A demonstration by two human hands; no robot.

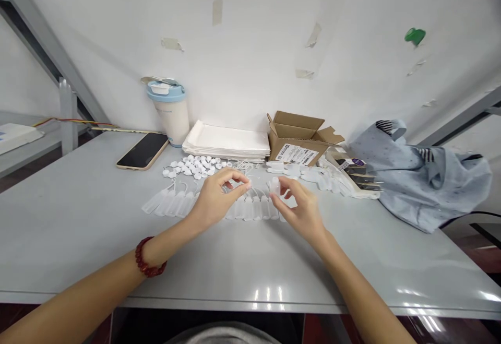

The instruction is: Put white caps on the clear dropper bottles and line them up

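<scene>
My left hand [223, 192] pinches a small white cap [249, 183] between thumb and forefinger. My right hand [299, 205] grips a small translucent plastic bottle [275, 185], held upright, its far side partly hidden by the fingers. The two hands are a short gap apart above the table. Below them runs a row of similar translucent bottles [250, 209] with white cords at their tops, partly covered by my left hand. Beyond lies a pile of loose white caps [198, 165], with thin white cord loops [246, 165] beside it. More clear plastic pieces [291, 170] lie behind my right hand.
Along the wall stand a blue-lidded cup [172, 114], a stack of white envelopes [229, 140] and an open cardboard box [299, 140]. A phone [144, 151] lies at the left. Packaged dark items [354, 172] and a blue cloth bag [422, 177] are at the right.
</scene>
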